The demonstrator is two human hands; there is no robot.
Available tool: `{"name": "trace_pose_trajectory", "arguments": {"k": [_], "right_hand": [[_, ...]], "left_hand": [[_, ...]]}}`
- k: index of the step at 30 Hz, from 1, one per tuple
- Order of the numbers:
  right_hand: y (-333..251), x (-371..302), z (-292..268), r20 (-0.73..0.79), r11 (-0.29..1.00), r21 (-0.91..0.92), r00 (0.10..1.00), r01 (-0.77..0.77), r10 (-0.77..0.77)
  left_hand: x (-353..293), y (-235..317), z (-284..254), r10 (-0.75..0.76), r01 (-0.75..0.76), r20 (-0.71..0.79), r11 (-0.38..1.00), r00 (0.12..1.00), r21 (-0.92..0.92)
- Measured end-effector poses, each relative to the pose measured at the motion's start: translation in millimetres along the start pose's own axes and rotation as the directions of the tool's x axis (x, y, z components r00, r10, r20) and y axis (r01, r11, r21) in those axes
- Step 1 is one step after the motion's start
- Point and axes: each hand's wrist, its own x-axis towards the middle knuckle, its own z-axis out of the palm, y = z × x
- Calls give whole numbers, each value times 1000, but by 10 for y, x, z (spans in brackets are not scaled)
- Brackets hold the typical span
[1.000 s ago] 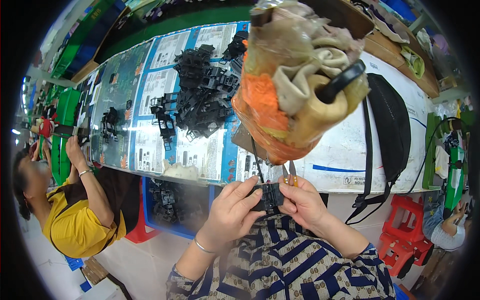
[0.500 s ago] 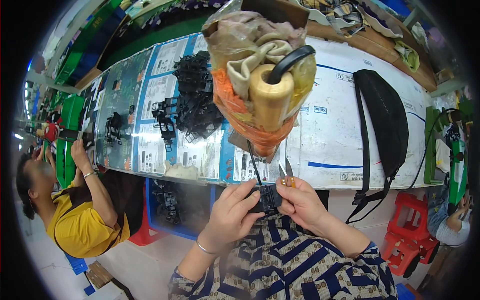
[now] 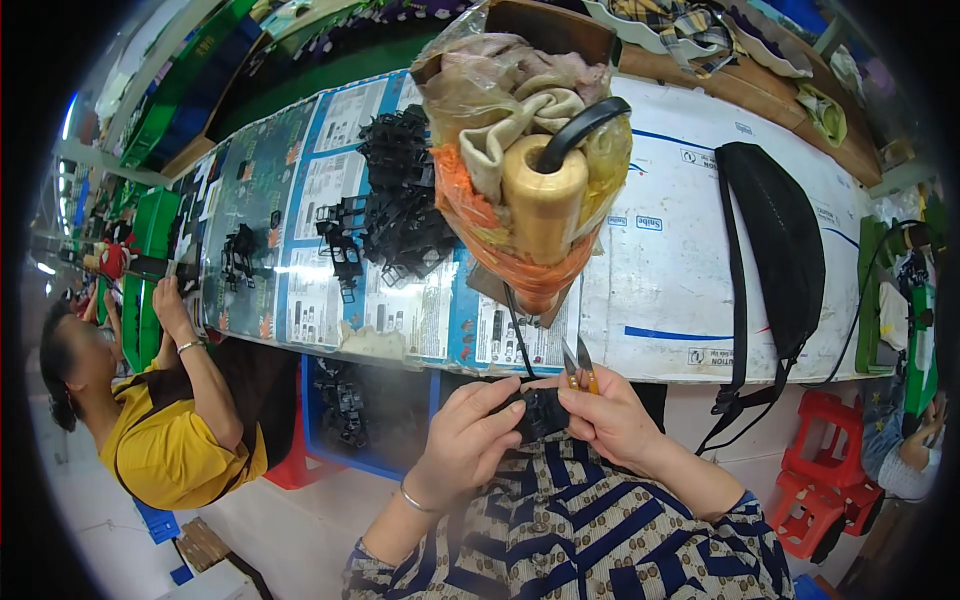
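Close to my body, just off the table's front edge, my left hand (image 3: pixel 462 438) is closed on a small black plastic part (image 3: pixel 543 414). My right hand (image 3: pixel 617 422) grips small scissors (image 3: pixel 581 368) with yellowish handles, their pointed silver blades up and slightly apart. Fingers of that hand also touch the right end of the part. A thin black cord or rod (image 3: pixel 521 338) runs down from beneath a wooden handle (image 3: pixel 545 195) toward my left fingertips; where it ends is hidden. That handle is bundled with cloth, clear plastic and orange wrapping.
A heap of black plastic parts (image 3: pixel 400 200) lies on the table (image 3: pixel 660 290), left of the bundle. At the right rests a black strapped bag (image 3: pixel 775 240). A blue bin (image 3: pixel 385 410) with black parts stands below the table edge. A co-worker in yellow (image 3: pixel 180 440) sits at left; red stools (image 3: pixel 825 460) at right.
The scissors have turned in my right hand, with more of the handles showing. My fingers have shifted slightly around the black part. The whole view has moved a little.
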Motion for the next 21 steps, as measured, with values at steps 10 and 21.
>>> {"name": "trace_pose_trajectory", "arguments": {"k": [10, 21], "right_hand": [[-22, -38, -10, 61, 963, -262, 995, -56, 75], [-39, -107, -56, 343, 560, -743, 927, 365, -150]], "left_hand": [[-56, 61, 19, -387, 382, 50, 869, 921, -313], [-34, 66, 10, -416, 494, 300, 827, 859, -268]]}}
